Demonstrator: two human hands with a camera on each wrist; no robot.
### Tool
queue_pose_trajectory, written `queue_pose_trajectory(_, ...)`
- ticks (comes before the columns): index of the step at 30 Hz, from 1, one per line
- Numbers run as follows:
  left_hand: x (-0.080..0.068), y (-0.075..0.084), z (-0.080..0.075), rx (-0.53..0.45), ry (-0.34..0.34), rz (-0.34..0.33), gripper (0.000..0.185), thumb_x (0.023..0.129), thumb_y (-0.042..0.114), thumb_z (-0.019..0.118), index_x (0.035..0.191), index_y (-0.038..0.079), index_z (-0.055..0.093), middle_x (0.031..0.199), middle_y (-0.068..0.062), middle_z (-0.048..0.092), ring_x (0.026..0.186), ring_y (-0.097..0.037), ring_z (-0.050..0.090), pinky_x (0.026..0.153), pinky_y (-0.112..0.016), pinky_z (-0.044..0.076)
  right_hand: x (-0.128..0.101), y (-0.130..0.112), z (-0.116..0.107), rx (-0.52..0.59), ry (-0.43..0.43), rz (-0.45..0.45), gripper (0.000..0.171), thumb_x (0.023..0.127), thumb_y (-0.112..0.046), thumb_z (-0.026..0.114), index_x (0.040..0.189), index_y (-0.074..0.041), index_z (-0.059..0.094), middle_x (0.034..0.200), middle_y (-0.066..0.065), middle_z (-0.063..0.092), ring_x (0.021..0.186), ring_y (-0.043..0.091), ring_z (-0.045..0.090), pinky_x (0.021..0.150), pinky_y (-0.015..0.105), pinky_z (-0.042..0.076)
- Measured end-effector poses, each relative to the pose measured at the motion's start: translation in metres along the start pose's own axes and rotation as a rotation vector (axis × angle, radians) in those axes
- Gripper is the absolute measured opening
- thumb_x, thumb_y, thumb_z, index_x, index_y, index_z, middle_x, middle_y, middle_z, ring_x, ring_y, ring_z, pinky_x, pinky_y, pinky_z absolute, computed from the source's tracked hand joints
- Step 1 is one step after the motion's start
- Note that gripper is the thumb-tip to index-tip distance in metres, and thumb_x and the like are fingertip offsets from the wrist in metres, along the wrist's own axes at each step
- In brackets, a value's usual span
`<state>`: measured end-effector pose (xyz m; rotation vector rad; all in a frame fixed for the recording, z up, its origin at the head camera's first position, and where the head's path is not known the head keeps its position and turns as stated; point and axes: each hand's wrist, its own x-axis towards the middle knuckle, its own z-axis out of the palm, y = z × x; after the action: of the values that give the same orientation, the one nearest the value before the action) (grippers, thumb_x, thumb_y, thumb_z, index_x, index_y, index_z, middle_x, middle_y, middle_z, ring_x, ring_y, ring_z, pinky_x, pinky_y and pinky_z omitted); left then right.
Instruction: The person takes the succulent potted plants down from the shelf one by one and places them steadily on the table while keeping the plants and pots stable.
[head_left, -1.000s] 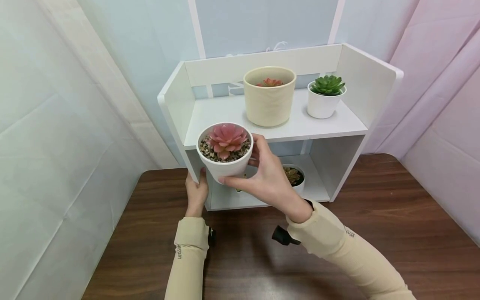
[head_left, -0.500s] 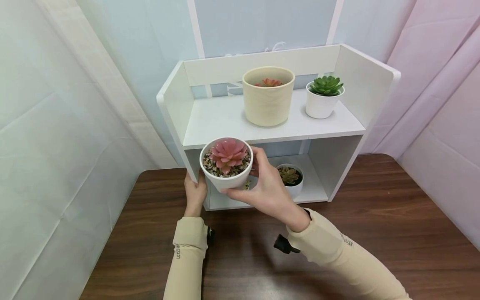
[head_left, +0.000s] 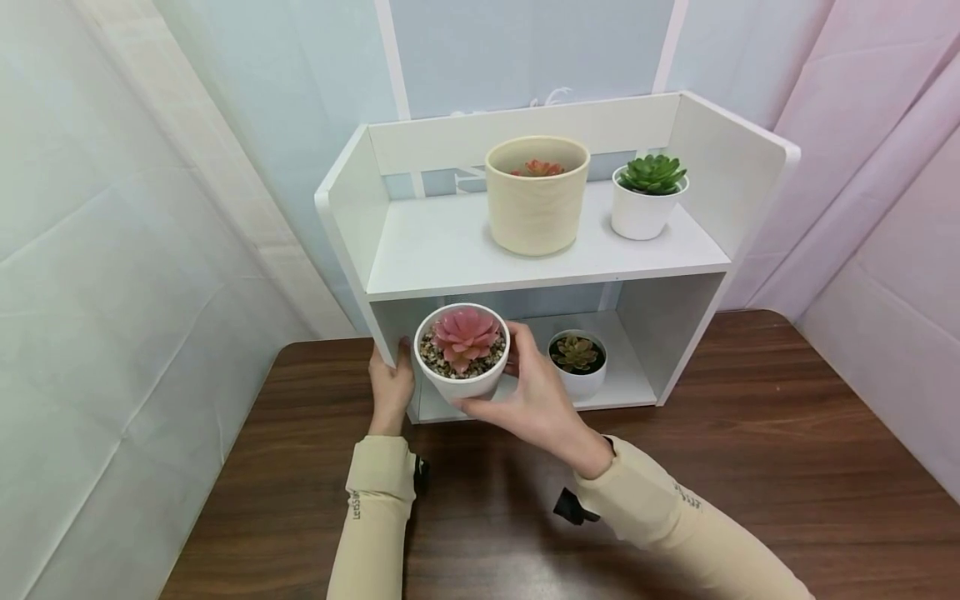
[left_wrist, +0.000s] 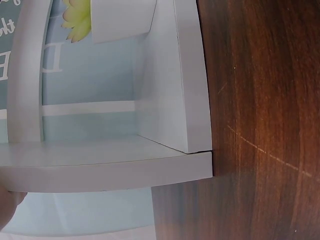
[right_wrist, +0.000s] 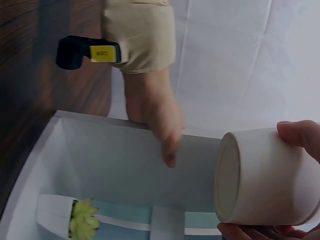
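Curling its fingers round a white pot with a pink succulent, the right hand is holding it at the lower shelf opening, frame centre, while the left hand is gripping the shelf unit's left panel on the desk.

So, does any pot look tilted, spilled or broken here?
Nothing stands out. The right hand holds the pink succulent pot upright, gravel inside; the three pots on the white shelf also stand upright. The left hand holds the shelf's side panel.
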<state>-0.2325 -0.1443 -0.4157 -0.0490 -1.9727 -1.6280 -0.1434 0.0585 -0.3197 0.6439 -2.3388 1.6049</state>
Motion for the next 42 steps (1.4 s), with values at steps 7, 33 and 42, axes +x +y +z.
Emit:
queue_pose_trajectory(7,-0.008,0.029,-0.003,0.022,-0.014,0.002,0.032,0.095,-0.004,0.049,0.125,-0.015,0.047,0.122,-0.037,0.054,0.120,-0.051,0.048,0.103,-0.058,0.037,-0.005,0.013,0.004,0.005,0.000,0.033,0.088,0.061,-0.011,0.090,0.133,-0.003,0.040,0.122,0.012,0.060,0.107,0.021,0.061,0.089,0.034,0.052)
queue_pose_trajectory(33,-0.011,0.039,-0.004,0.019,-0.038,-0.010,0.038,0.096,-0.002,0.048,0.132,-0.013,0.043,0.129,-0.035,0.050,0.125,-0.046,0.046,0.105,-0.057,0.036,-0.026,0.055,0.024,-0.030,-0.002,0.094,0.084,0.057,-0.011,0.088,0.125,-0.003,0.040,0.117,0.014,0.061,0.103,0.022,0.062,0.087,0.036,0.053)
queue_pose_trajectory(42,-0.010,0.039,-0.004,0.012,-0.035,-0.009,0.037,0.097,-0.001,0.048,0.131,-0.013,0.044,0.126,-0.035,0.052,0.123,-0.047,0.048,0.104,-0.057,0.036,-0.033,0.066,0.031,-0.051,-0.002,0.129,0.086,0.054,-0.011,0.090,0.125,-0.005,0.041,0.118,0.012,0.061,0.107,0.021,0.060,0.091,0.038,0.050)
